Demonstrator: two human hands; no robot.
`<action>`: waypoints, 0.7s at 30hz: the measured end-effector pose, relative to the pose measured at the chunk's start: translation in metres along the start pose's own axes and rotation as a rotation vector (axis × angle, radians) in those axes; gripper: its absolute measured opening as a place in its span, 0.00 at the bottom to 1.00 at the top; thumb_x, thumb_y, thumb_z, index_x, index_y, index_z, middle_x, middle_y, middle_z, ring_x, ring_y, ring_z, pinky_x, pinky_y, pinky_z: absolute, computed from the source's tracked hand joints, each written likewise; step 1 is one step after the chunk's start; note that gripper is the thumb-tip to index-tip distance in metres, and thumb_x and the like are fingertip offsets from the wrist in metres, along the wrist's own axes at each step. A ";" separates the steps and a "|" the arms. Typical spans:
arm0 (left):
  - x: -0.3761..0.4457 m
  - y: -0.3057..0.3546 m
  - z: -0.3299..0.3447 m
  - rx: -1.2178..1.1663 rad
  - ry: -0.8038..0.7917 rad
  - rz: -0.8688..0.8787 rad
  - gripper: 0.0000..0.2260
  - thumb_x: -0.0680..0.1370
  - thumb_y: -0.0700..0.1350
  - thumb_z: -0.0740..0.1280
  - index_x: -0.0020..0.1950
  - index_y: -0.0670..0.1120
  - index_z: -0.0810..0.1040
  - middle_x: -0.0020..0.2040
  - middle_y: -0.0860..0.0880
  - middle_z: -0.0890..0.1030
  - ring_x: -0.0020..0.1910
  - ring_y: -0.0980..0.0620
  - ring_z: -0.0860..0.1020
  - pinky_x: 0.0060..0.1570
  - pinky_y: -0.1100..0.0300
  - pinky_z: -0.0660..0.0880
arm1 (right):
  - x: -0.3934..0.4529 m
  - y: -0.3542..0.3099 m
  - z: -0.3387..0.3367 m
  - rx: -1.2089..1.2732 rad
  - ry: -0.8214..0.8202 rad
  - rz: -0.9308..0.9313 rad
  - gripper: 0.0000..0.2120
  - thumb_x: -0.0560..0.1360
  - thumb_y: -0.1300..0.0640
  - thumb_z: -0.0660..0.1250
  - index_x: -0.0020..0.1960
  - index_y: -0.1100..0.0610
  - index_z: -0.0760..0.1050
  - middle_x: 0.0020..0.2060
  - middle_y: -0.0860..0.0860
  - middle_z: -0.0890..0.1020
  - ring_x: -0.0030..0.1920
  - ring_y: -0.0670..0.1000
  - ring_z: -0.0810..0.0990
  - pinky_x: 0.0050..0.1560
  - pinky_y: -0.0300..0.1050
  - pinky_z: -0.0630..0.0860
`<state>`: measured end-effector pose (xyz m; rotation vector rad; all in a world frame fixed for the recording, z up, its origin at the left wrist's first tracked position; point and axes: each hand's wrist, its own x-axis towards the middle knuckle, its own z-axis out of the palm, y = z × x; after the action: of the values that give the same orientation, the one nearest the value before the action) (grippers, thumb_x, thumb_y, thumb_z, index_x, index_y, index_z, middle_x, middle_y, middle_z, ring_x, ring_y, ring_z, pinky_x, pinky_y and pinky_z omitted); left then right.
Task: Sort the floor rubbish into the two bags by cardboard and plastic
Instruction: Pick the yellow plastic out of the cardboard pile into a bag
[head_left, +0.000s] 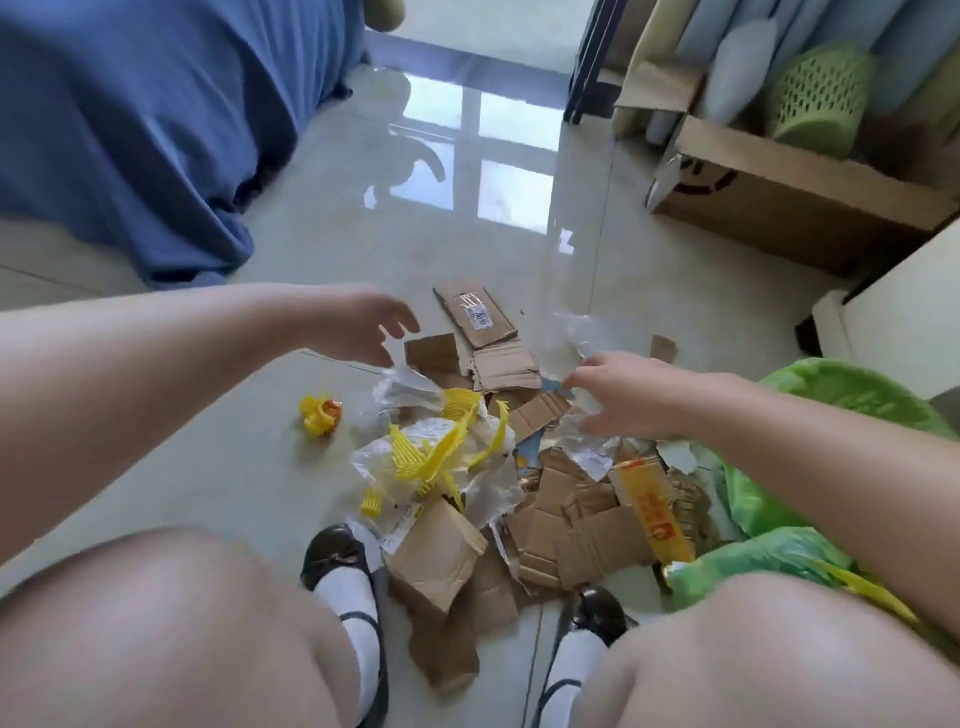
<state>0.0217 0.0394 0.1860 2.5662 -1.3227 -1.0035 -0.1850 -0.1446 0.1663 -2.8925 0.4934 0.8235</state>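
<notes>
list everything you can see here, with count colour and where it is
torn corrugated cardboard pieces: many, brown, heaped on the floor between the feet and beyond
flat labelled cardboard piece: one, brown, far edge of the heap
clear crumpled plastic film: several, see-through, left and middle of heap
broken plastic mesh pieces: several, yellow, left of heap
small crumpled wrapper: one, yellow and orange, alone left of heap
long printed carton: one, yellow, right of heap
thin plastic bags: two, green, right
open cardboard box: one, brown, far right
plastic basket: one, green, behind box
draped cloth: one, blue, upper left
shoes: two, black
left hand: open above heap
right hand: open over the heap
</notes>
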 end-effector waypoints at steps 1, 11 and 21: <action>0.007 -0.009 0.009 0.006 -0.008 -0.009 0.23 0.74 0.39 0.69 0.68 0.47 0.69 0.66 0.47 0.74 0.61 0.48 0.75 0.56 0.62 0.69 | 0.015 -0.003 0.006 -0.009 -0.017 -0.029 0.28 0.73 0.47 0.66 0.71 0.48 0.64 0.67 0.53 0.69 0.64 0.55 0.71 0.62 0.50 0.74; 0.082 -0.070 0.137 0.233 -0.200 0.077 0.31 0.73 0.46 0.70 0.73 0.53 0.61 0.72 0.48 0.64 0.69 0.48 0.67 0.65 0.54 0.70 | 0.127 -0.024 0.104 -0.104 -0.118 -0.276 0.38 0.72 0.52 0.68 0.75 0.47 0.50 0.77 0.55 0.45 0.77 0.57 0.46 0.72 0.54 0.59; 0.133 -0.096 0.213 0.449 -0.242 0.284 0.46 0.72 0.48 0.71 0.73 0.65 0.37 0.76 0.46 0.33 0.77 0.43 0.40 0.72 0.43 0.57 | 0.219 -0.028 0.141 -0.214 -0.090 -0.382 0.51 0.68 0.39 0.70 0.76 0.47 0.39 0.76 0.55 0.38 0.76 0.56 0.39 0.74 0.59 0.54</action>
<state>0.0186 0.0442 -0.0830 2.4848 -2.1217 -1.0891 -0.0704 -0.1546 -0.0688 -2.9714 -0.1650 0.9827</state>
